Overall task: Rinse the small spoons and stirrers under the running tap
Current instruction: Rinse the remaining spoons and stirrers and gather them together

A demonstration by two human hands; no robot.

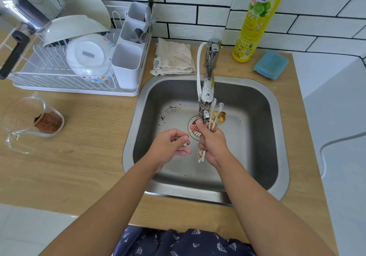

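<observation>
Over the steel sink (257,101), my right hand (213,142) grips a bundle of small gold spoons and white stirrers (216,118), heads up beside the tap spout (206,105), handles sticking out below the fist. My left hand (171,143) pinches one thin gold stirrer (191,131) by its white end; its tip touches my right forefinger above the drain (195,126). No water stream is clearly visible.
Dark grounds speckle the sink floor left of the drain. A dish rack (65,77) with bowls and a cutlery caddy stands at back left, a glass jug (29,119) on the counter. A folded cloth (174,57), detergent bottle (255,22) and blue sponge (271,64) line the back.
</observation>
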